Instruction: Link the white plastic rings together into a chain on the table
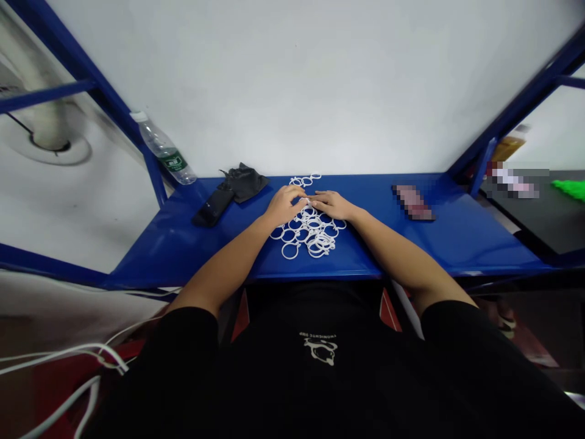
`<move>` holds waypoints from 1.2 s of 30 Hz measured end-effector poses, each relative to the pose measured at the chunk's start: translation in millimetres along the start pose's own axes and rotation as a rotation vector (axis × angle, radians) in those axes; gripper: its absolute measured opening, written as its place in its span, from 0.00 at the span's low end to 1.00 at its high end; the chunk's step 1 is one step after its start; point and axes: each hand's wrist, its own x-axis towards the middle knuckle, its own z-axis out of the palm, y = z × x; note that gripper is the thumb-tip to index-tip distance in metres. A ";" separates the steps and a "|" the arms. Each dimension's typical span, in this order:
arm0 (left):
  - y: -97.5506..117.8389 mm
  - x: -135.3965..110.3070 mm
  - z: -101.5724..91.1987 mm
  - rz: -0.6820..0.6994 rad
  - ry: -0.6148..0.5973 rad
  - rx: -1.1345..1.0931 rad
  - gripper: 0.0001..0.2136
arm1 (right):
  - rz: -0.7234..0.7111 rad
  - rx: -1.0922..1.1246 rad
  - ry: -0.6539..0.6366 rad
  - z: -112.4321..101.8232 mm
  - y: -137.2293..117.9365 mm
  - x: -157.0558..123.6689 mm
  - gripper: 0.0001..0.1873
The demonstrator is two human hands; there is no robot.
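My left hand (284,205) and my right hand (333,205) lie close together above a loose mesh of linked white plastic rings (316,241) on the blue metal shelf (365,241). Their fingertips meet at a white ring (307,200), with the left fingers curled over it. The right thumb is hidden, so the right hand's hold is unclear. A short strip of linked rings (304,180) extends beyond my hands toward the wall. My hands cover the middle of the mesh.
A black phone (214,207), dark crumpled cloth (244,183) and a plastic water bottle (164,148) lie left of the rings. A blurred phone (413,202) lies to the right. Blue metal uprights (484,164) frame the shelf against a white wall (292,79).
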 end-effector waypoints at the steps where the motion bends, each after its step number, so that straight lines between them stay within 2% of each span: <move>1: -0.8 0.5 -0.3 -0.015 -0.023 0.018 0.12 | -0.022 0.048 -0.007 0.0 -3.3 -0.9 0.27; 3: -1.9 0.8 -0.7 -0.035 -0.120 0.028 0.17 | -0.025 0.139 -0.010 -0.9 -10.7 -3.3 0.26; 6: -1.6 0.4 -1.2 -0.033 -0.262 0.001 0.19 | 0.048 0.189 0.046 -2.8 -15.6 -4.6 0.22; 11: 1.6 0.2 -2.3 -0.035 -0.271 -0.022 0.16 | 0.205 0.059 0.181 -6.0 5.1 14.8 0.22; 14: 2.4 0.0 -2.3 -0.015 -0.278 -0.040 0.15 | 0.259 -0.116 0.105 -7.7 20.7 39.1 0.33; 17: 2.1 -0.4 -1.4 -0.006 -0.269 -0.064 0.14 | 0.360 -0.273 0.031 -5.8 25.8 66.0 0.43; 20: 1.2 -0.1 0.3 -0.009 -0.239 -0.071 0.14 | 0.444 -0.273 -0.039 1.6 19.6 88.9 0.42; 23: 0.0 1.5 1.7 -0.022 -0.169 -0.029 0.15 | 0.407 -0.261 -0.132 10.9 8.5 99.3 0.36; 27: -2.9 4.0 0.6 -0.110 -0.074 0.084 0.13 | 0.225 -0.258 -0.172 15.6 -0.5 89.2 0.29; 32: -8.9 3.7 -1.1 -0.259 -0.074 0.186 0.12 | 0.018 -0.196 -0.103 6.9 5.9 63.9 0.29; 36: -11.6 3.6 -3.1 -0.301 -0.136 0.194 0.13 | 0.015 -0.099 0.004 -3.9 13.6 49.1 0.32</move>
